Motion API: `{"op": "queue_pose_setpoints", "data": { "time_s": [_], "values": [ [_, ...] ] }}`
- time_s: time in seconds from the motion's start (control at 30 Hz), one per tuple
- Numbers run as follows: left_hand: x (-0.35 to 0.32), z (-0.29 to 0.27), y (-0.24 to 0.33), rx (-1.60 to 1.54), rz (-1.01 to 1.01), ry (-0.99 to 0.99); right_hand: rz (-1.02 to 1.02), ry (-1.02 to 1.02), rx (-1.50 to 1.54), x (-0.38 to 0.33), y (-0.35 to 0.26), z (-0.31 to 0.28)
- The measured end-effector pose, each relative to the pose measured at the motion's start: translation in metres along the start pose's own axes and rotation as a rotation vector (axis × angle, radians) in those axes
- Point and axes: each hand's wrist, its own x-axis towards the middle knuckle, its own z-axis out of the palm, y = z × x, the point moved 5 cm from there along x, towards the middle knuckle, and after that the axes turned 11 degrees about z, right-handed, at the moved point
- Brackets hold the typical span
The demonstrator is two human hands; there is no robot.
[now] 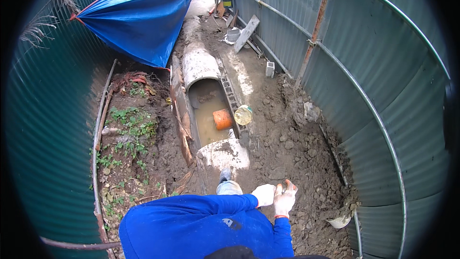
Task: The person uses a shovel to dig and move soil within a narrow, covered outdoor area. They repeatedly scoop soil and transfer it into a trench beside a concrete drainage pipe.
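Both my hands wear white knit gloves and meet in front of my blue jacket, low in the head view. My left hand (pixel 264 195) is closed, its fingertips against the other glove; anything pinched there is too small to make out. The right hand (pixel 285 199) is raised with its fingers apart and orange-tinted at the tips. Ahead lies a concrete channel (pixel 225 155) with an arched cover and muddy water inside. An orange bucket (pixel 222 119) rests on its side in that water. Beside the channel's right wall stands a round pale bucket (pixel 243 114).
Corrugated metal fencing (pixel 373 62) with pipe rails closes in both sides. A blue tarp (pixel 143 17) hangs at the far left. Rough mud (pixel 282 148) covers the right; weeds (pixel 127 134) grow on the left. Further off are a grey block (pixel 270 69) and a leaning board (pixel 247 33).
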Motion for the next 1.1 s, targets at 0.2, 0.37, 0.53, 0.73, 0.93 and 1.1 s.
{"op": "queue_pose_setpoints", "data": {
  "time_s": [0.2,0.37,0.53,0.73,0.93,1.1],
  "values": [
    [-0.003,-0.009,0.005,-0.005,0.015,-0.003,0.009,-0.021,-0.020,-0.001,-0.001,0.003],
    [-0.005,-0.017,0.008,-0.001,0.016,-0.032,-0.025,-0.003,-0.019,-0.002,-0.003,0.005],
    [-0.006,-0.017,0.002,0.010,-0.023,-0.031,-0.014,-0.001,-0.045,-0.002,-0.005,0.008],
    [-0.006,-0.019,0.002,0.007,-0.028,-0.022,0.004,-0.026,-0.031,-0.003,-0.007,0.010],
    [-0.005,-0.025,0.006,0.002,-0.040,-0.054,-0.002,-0.026,-0.016,-0.001,-0.007,0.008],
    [-0.004,-0.022,0.006,0.001,-0.033,-0.055,0.002,-0.023,-0.014,0.000,-0.005,0.008]
  ]
}}
